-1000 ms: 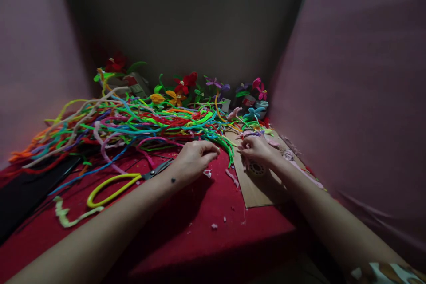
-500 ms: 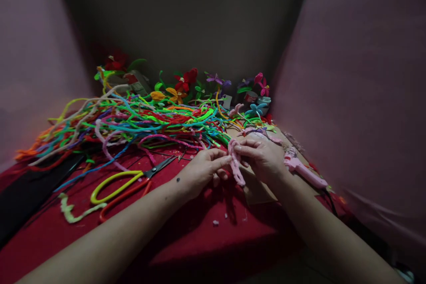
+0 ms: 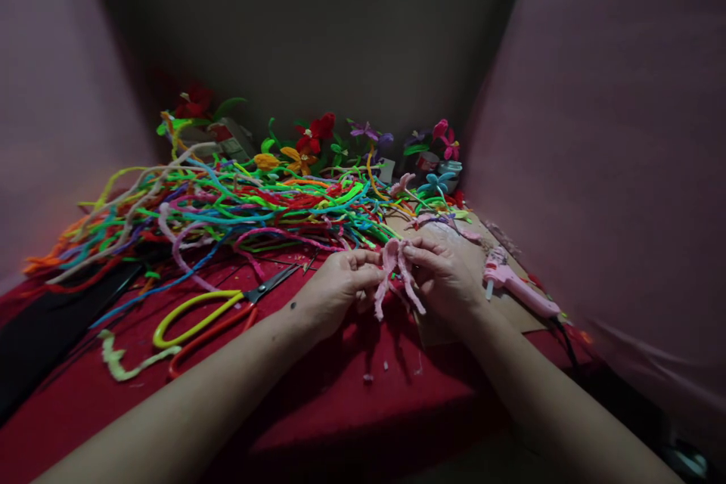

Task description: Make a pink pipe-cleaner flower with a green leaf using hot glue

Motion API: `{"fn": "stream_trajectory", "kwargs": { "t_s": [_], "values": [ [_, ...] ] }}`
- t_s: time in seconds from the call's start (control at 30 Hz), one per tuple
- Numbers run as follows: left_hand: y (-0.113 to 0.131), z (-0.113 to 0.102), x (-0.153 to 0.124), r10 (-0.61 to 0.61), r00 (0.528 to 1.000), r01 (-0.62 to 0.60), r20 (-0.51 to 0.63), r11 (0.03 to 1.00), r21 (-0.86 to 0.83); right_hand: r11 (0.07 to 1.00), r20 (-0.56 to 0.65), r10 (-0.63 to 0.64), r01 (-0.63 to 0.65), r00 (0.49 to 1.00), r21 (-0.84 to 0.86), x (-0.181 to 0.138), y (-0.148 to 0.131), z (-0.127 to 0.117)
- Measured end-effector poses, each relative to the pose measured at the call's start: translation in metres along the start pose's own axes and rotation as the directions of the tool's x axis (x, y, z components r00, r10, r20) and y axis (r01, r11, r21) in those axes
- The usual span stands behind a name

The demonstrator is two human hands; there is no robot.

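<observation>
Between my hands, above the red cloth [image 3: 318,416], hangs a pink pipe cleaner piece [image 3: 391,261], bent into a loop at the top with its ends dangling apart. My left hand [image 3: 345,283] pinches its left side, and my right hand [image 3: 445,276] pinches its right side near the top. Just right of my right hand, a pink glue gun [image 3: 519,291] lies at the edge of a cardboard sheet [image 3: 445,329]. Left of my left forearm rest scissors [image 3: 198,314] with one yellow and one red handle.
A large heap of coloured pipe cleaners [image 3: 238,204] covers the back left. Behind it stand several pipe cleaner flowers [image 3: 309,140]. A pale yellow strip [image 3: 122,367] lies by the scissors, a black flat object [image 3: 62,333] at far left. Pink sheets [image 3: 612,128] hang at both sides.
The pink piece, earlier narrow with its strands close together, is now spread so its ends hang apart. My hands have moved slightly apart. The glue gun's nozzle shows more.
</observation>
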State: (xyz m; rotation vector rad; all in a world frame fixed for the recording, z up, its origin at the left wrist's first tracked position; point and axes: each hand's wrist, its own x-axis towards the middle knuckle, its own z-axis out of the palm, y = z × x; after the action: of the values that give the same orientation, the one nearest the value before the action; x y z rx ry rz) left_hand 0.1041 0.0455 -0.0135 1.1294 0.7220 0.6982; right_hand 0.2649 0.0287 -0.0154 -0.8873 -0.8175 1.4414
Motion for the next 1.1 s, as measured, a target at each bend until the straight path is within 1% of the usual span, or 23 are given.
{"fn": "stream_trajectory", "kwargs": {
  "t_s": [0.1, 0.2, 0.33, 0.5, 0.57, 0.63, 0.67, 0.7, 0.73, 0.8, 0.83, 0.87, 0.9, 0.93, 0.97, 1.0, 1.03, 1.1],
  "values": [
    [0.001, 0.000, -0.001, -0.025, 1.000, 0.025, 0.007, 1.000, 0.013, 1.000, -0.009, -0.001, 0.001, 1.000, 0.014, 0.000, 0.000, 0.001],
    [0.000, -0.001, -0.001, -0.041, 0.999, 0.042, -0.018, 0.998, 0.044, 1.000, -0.048, -0.025, 0.025, 0.999, 0.002, 0.001, 0.001, 0.000],
    [-0.001, 0.000, -0.001, -0.035, 0.997, 0.038, -0.062, 0.998, 0.054, 0.998, -0.123, -0.068, 0.067, 0.990, -0.013, 0.003, 0.003, -0.004],
    [-0.002, 0.001, 0.000, -0.015, 0.995, 0.024, -0.097, 0.996, 0.088, 0.997, -0.154, -0.072, 0.069, 0.985, -0.024, 0.003, 0.003, -0.008],
    [-0.004, 0.000, 0.001, -0.011, 0.992, 0.030, -0.122, 0.987, 0.155, 0.997, -0.178, -0.072, 0.066, 0.981, -0.043, 0.002, 0.002, -0.008],
    [-0.004, -0.001, 0.002, -0.023, 0.989, 0.064, -0.144, 0.954, 0.291, 0.995, -0.180, -0.083, 0.072, 0.980, -0.067, 0.001, 0.001, -0.007],
    [-0.004, -0.002, 0.002, -0.012, 0.988, 0.071, -0.155, 0.922, 0.381, 0.994, -0.168, -0.089, 0.076, 0.982, -0.081, 0.000, 0.001, -0.007],
    [-0.004, -0.003, 0.002, 0.031, 0.985, 0.055, -0.170, 0.875, 0.480, 0.992, -0.153, -0.095, 0.081, 0.984, -0.094, -0.001, 0.001, -0.007],
    [-0.003, -0.004, 0.002, 0.108, 0.977, 0.019, -0.185, 0.816, 0.578, 0.990, -0.136, -0.101, 0.086, 0.986, -0.108, -0.002, 0.002, -0.007],
    [-0.001, -0.003, 0.000, 0.312, 0.932, -0.089, -0.186, 0.694, 0.714, 0.985, -0.103, -0.118, 0.103, 0.988, -0.139, -0.003, 0.003, -0.007],
    [0.000, -0.001, 0.000, 0.378, 0.909, -0.137, -0.175, 0.668, 0.732, 0.982, -0.087, -0.127, 0.113, 0.988, -0.154, -0.003, 0.004, -0.007],
    [0.002, 0.001, -0.001, 0.387, 0.908, -0.167, -0.159, 0.683, 0.711, 0.978, -0.068, -0.136, 0.123, 0.988, -0.166, -0.003, 0.005, -0.007],
    [0.003, 0.003, -0.002, 0.341, 0.930, -0.174, -0.138, 0.738, 0.652, 0.976, -0.042, -0.142, 0.132, 0.989, -0.176, -0.004, 0.006, -0.007],
    [0.003, 0.006, -0.003, 0.262, 0.958, -0.152, -0.116, 0.807, 0.571, 0.974, -0.014, -0.142, 0.137, 0.990, -0.179, -0.004, 0.006, -0.006],
    [0.003, 0.009, -0.003, 0.175, 0.980, -0.109, -0.092, 0.866, 0.489, 0.974, 0.014, -0.137, 0.137, 0.990, -0.180, -0.005, 0.007, -0.005],
    [0.003, 0.010, -0.003, 0.102, 0.992, -0.060, -0.077, 0.905, 0.422, 0.975, 0.038, -0.129, 0.134, 0.991, -0.180, -0.005, 0.007, -0.004],
    [0.002, 0.012, -0.003, 0.050, 0.996, -0.019, -0.072, 0.927, 0.375, 0.975, 0.054, -0.122, 0.130, 0.991, -0.181, -0.006, 0.006, -0.003],
    [0.000, 0.012, -0.003, 0.009, 0.996, 0.020, -0.086, 0.943, 0.334, 0.970, 0.053, -0.124, 0.133, 0.991, -0.204, -0.008, 0.005, -0.001]
  ]
}}
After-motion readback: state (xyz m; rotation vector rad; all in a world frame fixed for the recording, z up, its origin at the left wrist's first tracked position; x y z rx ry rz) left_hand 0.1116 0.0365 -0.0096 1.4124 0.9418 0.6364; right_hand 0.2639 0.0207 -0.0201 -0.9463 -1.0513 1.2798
